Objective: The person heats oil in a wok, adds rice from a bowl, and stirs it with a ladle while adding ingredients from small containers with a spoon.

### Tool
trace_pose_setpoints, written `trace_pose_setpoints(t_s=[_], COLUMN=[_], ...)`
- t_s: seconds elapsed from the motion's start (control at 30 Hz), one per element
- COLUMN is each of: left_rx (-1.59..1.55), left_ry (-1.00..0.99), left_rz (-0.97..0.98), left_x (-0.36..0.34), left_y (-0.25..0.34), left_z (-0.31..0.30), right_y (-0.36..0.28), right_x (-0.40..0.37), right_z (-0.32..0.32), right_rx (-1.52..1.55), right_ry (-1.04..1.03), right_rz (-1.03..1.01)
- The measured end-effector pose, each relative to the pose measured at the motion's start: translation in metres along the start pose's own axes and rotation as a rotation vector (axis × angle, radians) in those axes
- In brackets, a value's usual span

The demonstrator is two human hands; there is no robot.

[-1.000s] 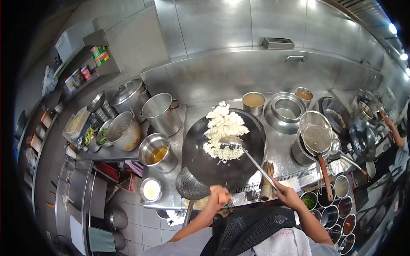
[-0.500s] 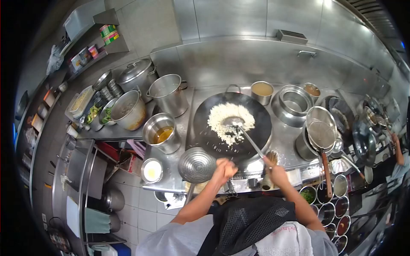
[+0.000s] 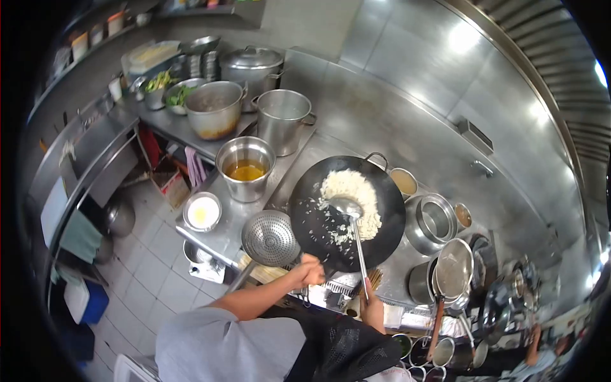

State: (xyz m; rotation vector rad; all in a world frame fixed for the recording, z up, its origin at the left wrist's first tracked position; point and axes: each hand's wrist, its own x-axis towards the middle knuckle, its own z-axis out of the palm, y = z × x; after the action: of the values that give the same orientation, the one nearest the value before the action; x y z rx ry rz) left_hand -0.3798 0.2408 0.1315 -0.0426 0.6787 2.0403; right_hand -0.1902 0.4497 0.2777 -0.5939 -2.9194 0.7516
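Note:
In my closed right hand is the handle of a long metal ladle. Its bowl sits in the black wok, against a mound of white rice; loose grains lie scattered toward me. My left hand is closed at the wok's near left edge, its fingers around the near handle, which they mostly hide. Just left of that hand a perforated metal strainer rests with its handle toward me.
Left of the wok stand a pot of yellow oil, a small bowl with white contents and a tall pot. On the right are nested pots and a mesh strainer. Another person's arm shows at far right.
My view has turned, so the scene appears rotated. The rice has shifted toward the wok's far right side, and the ladle now stands more upright in view. Both hands keep their grips.

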Motion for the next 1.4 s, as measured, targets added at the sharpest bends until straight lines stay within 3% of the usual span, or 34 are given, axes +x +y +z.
trace_pose_setpoints(t_s=[0.03, 0.1, 0.13, 0.17, 0.2, 0.27, 0.3, 0.33, 0.4, 0.47, 0.53, 0.6, 0.63, 0.67, 0.8, 0.83, 0.87, 0.93, 1.0, 1.1, 1.17, 1.23, 1.27, 1.33, 1.4], left_rx=[0.036, 0.044, 0.073, 0.005, -0.069, -0.159, -0.137, -0.114, -0.099, -0.047, 0.093, 0.087, -0.018, -0.125, -0.074, -0.028, 0.023, 0.011, -0.002, 0.036, 0.057, 0.079, 0.069, 0.059, 0.078], left_ry=[0.15, 0.185, 0.205, 0.146, 0.094, 0.023, 0.044, 0.061, 0.06, 0.071, 0.235, 0.311, 0.219, 0.133, 0.184, 0.196, 0.208, 0.209, 0.207, 0.172, 0.191, 0.23, 0.176, 0.223, 0.226], left_rz=[0.006, 0.047, 0.066, 0.096, 0.117, 0.045, 0.025, 0.005, 0.082, 0.153, 0.021, 0.052, 0.116, 0.169, 0.035, 0.019, 0.003, 0.007, 0.007, 0.014, 0.0, -0.025, -0.002, 0.002, 0.001], left_x=[-0.026, -0.041, -0.046, -0.032, -0.013, 0.038, 0.057, 0.069, 0.056, 0.025, -0.014, -0.027, -0.004, 0.02, 0.085, 0.087, 0.087, 0.082, 0.078, 0.079, 0.081, 0.079, 0.088, 0.076, 0.076], left_y=[-0.006, -0.009, 0.001, 0.016, 0.027, 0.049, 0.054, 0.055, 0.031, -0.002, -0.016, -0.005, 0.002, 0.007, 0.058, 0.06, 0.059, 0.062, 0.065, 0.062, 0.06, 0.064, 0.059, 0.063, 0.064], left_z=[0.0, -0.001, 0.014, 0.025, 0.036, 0.044, 0.046, 0.046, 0.039, 0.021, 0.01, 0.03, 0.024, 0.02, 0.034, 0.031, 0.03, 0.038, 0.043, 0.038, 0.039, 0.041, 0.026, 0.044, 0.045], right_y=[-0.006, 0.027, 0.025, 0.051, 0.07, 0.088, 0.087, 0.074, 0.045, 0.014, 0.006, 0.071, 0.087, 0.08, -0.003, 0.005, -0.029, -0.031, -0.016, 0.026, 0.034, 0.032, 0.019, -0.023, -0.016], right_x=[-0.009, -0.036, -0.057, -0.076, -0.083, -0.079, -0.064, -0.045, -0.01, 0.003, 0.0, -0.01, -0.02, -0.023, -0.03, -0.031, -0.031, -0.028, -0.019, 0.031, 0.076, 0.108, 0.104, 0.086, 0.07], right_z=[-0.01, -0.02, -0.048, -0.058, -0.063, -0.064, -0.058, -0.054, -0.041, -0.017, 0.004, 0.054, 0.059, 0.055, -0.026, -0.04, -0.086, -0.126, -0.127, -0.058, -0.012, 0.0, -0.012, -0.075, -0.089], right_rx=[0.125, 0.385, 0.561, 0.99, 0.972, 0.978, 0.964, 0.949, 0.009, -0.063, -0.054, 0.627, 0.943, 0.949, 0.902, 0.922, 0.932, 0.886, 0.956, 1.022, 0.905, 0.444, 0.457, 0.804, 0.887], right_ry=[-0.064, -0.013, -0.126, -0.284, -0.309, -0.386, -0.199, -0.207, -0.115, -0.028, -0.063, 0.113, -0.021, -0.026, -0.055, -0.013, -0.092, -0.176, -0.246, -0.461, -0.362, -0.162, -0.164, -0.32, -0.361], right_rz=[0.034, -0.193, -0.101, 0.243, 0.257, 0.534, 0.349, 0.348, -0.146, 0.061, 0.17, -0.054, 0.055, 0.065, 0.23, 0.14, 0.173, 0.15, 0.184, 0.387, 0.238, -0.103, -0.092, 0.076, 0.142])
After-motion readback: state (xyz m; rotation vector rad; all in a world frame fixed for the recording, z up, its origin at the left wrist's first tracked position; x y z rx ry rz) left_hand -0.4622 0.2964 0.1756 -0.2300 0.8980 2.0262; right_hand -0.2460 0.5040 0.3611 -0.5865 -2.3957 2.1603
